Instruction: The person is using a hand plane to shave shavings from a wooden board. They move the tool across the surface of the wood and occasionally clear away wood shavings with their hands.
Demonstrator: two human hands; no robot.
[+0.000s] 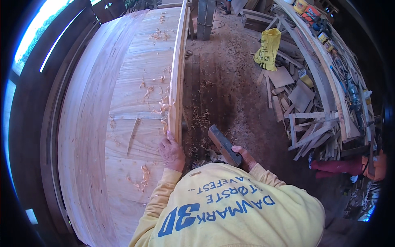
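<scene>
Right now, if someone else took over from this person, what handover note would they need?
Left hand: open, flat on the near end of the upright board edge along the big wooden panel.
Right hand: fingers closed on a dark hand plane, held off the wood over the floor.
Done: curled shavings lie along the edge, so some planing has happened.
Left: how much edge remains cannot be judged; plane is not on the board.

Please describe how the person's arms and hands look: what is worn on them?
Both arms are covered by long yellow sleeves of a sweatshirt with blue printed lettering on the front. The sleeves end at the wrists. The left hand and right hand are bare: no gloves, and no rings or watch visible.
</scene>
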